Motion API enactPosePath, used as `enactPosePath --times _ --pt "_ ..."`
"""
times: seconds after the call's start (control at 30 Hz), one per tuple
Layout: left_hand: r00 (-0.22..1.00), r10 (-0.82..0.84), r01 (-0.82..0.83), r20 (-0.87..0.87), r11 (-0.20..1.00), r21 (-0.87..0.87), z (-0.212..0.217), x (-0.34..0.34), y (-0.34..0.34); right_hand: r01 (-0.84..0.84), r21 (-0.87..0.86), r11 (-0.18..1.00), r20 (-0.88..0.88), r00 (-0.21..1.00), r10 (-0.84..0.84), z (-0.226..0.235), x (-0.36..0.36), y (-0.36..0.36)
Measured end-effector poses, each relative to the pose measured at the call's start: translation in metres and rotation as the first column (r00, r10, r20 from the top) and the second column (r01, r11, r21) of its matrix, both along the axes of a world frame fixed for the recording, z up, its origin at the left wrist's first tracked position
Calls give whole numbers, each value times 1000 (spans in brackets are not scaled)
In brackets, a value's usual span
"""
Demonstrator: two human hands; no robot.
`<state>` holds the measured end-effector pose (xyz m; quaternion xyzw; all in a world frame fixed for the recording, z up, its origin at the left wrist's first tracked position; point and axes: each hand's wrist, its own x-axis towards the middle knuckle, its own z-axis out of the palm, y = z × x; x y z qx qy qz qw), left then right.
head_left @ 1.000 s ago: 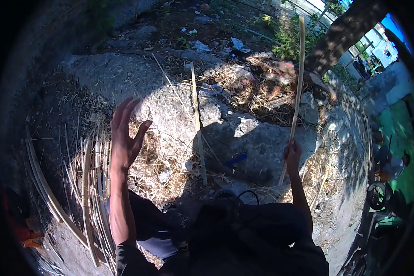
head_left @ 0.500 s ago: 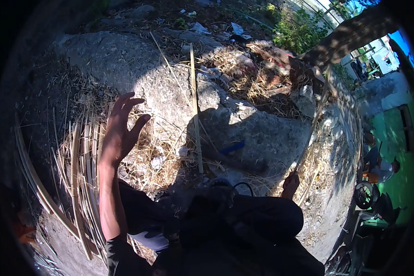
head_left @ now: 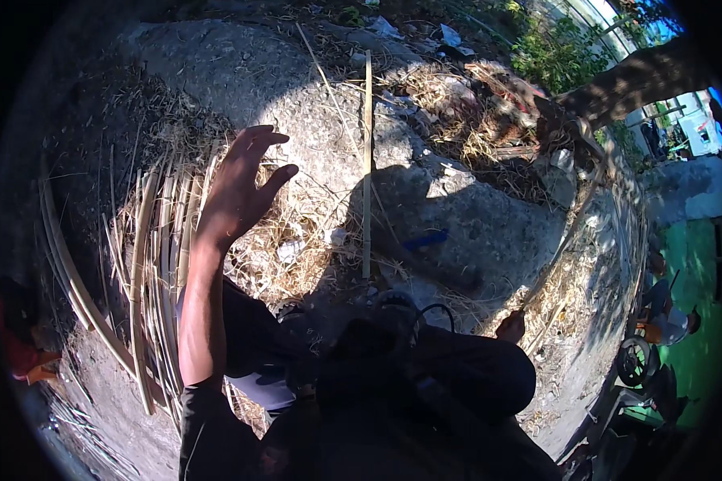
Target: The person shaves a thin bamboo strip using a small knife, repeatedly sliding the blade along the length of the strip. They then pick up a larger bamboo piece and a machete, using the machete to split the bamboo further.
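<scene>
My left hand [head_left: 242, 188] is raised over the ground at the left, fingers apart and a little curled, with nothing in it. Below and beside it lies a bundle of long split bamboo strips [head_left: 140, 280]. One pale, flat bamboo strip [head_left: 367, 160] lies straight ahead across the rock, apart from both hands. Beside my right knee, my right hand [head_left: 511, 326] is closed around the near end of a long thin stick [head_left: 565, 240], which slants away toward the tree trunk. A blue object [head_left: 427, 239] lies in shade between the hands; its kind is unclear.
Dry shavings [head_left: 293, 228] cover the ground before me. A large rock slab [head_left: 217, 68] spans the far side, with a leaning tree trunk [head_left: 642, 84] at the right. A motorcycle [head_left: 638, 365] and a seated person [head_left: 670, 325] are farther right; another person's red clothing [head_left: 20, 353] shows far left.
The view has turned, so the ground and the strips appear farther right and higher. My left hand stays raised and open. My right hand keeps its hold on the stick.
</scene>
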<state>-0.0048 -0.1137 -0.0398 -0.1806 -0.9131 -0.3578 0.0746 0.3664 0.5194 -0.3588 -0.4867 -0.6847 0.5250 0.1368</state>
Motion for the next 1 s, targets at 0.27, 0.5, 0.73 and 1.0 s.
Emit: enactPosePath --times 0.27,0.5,0.73,1.0 --pt "998 -46 47 49 999 -19 -5 11 23 61 -70 996 -178 981 -72 63 -32 -49" --pt "806 -360 175 470 903 392 -17 10 49 -451 76 889 -217 863 457 187 -196 -163" --pt "604 -609 129 514 711 691 -23 13 81 -831 219 512 -136 493 859 244 -242 -245" --pt "636 -684 -11 358 456 890 -8 12 73 -893 221 392 -219 346 912 273 -249 -273"
